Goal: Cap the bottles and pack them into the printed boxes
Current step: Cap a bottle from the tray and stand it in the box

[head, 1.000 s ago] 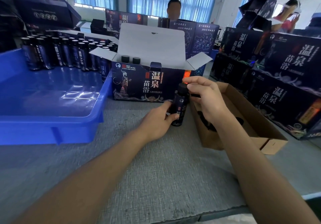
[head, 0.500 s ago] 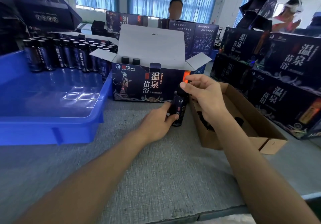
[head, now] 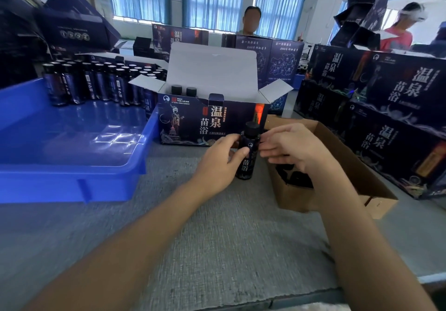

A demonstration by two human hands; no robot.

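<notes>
A dark bottle (head: 247,158) with a black cap (head: 252,127) stands upright on the grey table in front of the open printed box (head: 205,122). My left hand (head: 217,163) grips the bottle's body, thumb across its front. My right hand (head: 292,149) hovers just right of the bottle with fingers straight, off the cap. Two capped bottles (head: 183,91) stand inside the printed box at its left end. Several more dark bottles (head: 96,81) stand in rows at the back of the blue tray (head: 72,175).
A brown cardboard box (head: 337,173) holding loose black caps sits right of the bottle. Stacked printed boxes (head: 386,108) line the right side. One person sits behind the open box; another stands far right. Grey table surface (head: 217,238) lies in front.
My right hand has come off the bottle's cap and dropped to the bottle's right side with fingers straightened. The cap now sits on the bottle. My left hand keeps its hold.
</notes>
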